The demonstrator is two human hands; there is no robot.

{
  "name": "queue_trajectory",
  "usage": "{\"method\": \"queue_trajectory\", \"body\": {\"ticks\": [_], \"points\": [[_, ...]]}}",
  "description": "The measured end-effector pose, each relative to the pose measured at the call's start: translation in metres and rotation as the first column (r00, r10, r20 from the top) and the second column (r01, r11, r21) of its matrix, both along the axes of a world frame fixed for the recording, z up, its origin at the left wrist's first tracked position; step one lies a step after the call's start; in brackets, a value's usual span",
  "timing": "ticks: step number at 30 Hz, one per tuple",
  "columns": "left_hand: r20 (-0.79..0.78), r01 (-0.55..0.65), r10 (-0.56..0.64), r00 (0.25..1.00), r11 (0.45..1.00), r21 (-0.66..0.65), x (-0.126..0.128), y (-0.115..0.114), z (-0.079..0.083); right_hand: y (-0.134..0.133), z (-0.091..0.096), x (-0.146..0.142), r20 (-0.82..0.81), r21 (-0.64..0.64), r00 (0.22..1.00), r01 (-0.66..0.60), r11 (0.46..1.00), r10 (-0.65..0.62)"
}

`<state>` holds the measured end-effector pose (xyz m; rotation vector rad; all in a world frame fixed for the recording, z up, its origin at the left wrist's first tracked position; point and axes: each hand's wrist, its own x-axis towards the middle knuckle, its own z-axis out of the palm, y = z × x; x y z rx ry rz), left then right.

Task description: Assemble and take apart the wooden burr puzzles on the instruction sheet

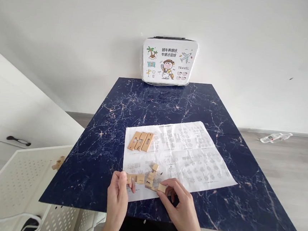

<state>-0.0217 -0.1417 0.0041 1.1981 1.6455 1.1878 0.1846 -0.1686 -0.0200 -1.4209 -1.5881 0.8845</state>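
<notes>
My left hand is closed on a notched wooden puzzle piece, its thumb on top of the left end. In my right hand, thumb and fingers pinch the lower right end of an L-shaped wooden puzzle piece marked 3. The two pieces are close together above the paper's near edge; whether they touch I cannot tell. Farther back, three flat wooden pieces with slots lie side by side on the printed instruction sheet, with the marks 1, 2 and what looks like a 3 or 6.
The blue marbled table runs back to a white wall. Against that wall stands a white cartoon-printed case. To the left is a perforated cream cart with a white cable. A clear plastic bottle lies on the floor at right.
</notes>
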Motion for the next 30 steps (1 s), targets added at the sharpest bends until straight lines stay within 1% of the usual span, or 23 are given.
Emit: {"method": "queue_trajectory", "body": {"ticks": [4, 10, 12, 15, 19, 22, 25, 30], "points": [[0.016, 0.004, -0.004, 1.000, 1.000, 0.004, 0.001, -0.001, -0.001, 0.000, 0.001, 0.000, -0.013, -0.012, 1.000, -0.004, 1.000, 0.004], [-0.025, -0.009, 0.009, 1.000, 1.000, 0.027, 0.004, -0.001, 0.004, -0.001, 0.003, 0.003, -0.040, -0.006, 0.999, -0.024, 1.000, 0.024], [0.012, -0.006, 0.005, 1.000, 0.999, 0.032, 0.002, 0.000, 0.005, -0.001, 0.004, 0.004, -0.061, -0.007, 0.998, -0.021, 1.000, 0.021], [0.103, -0.001, 0.002, 0.995, 1.000, -0.007, 0.001, -0.001, 0.008, 0.000, 0.007, 0.005, -0.124, -0.017, 0.992, -0.017, 1.000, 0.014], [0.148, 0.069, -0.057, 0.987, 0.994, -0.081, 0.009, -0.006, 0.014, 0.000, 0.010, 0.006, -0.228, -0.025, 0.974, -0.006, 1.000, 0.000], [0.182, 0.139, -0.114, 0.977, 0.981, -0.133, 0.019, -0.009, 0.020, -0.001, 0.012, 0.008, -0.314, -0.050, 0.948, 0.033, 0.998, -0.047], [0.222, 0.194, -0.157, 0.962, 0.969, -0.153, 0.027, -0.010, 0.024, -0.002, 0.015, 0.011, -0.390, -0.090, 0.916, 0.061, 0.994, -0.092], [0.251, 0.278, -0.230, 0.940, 0.944, -0.179, 0.038, -0.017, 0.026, 0.000, 0.024, 0.012, -0.392, -0.083, 0.914, 0.080, 0.993, -0.107]]}}
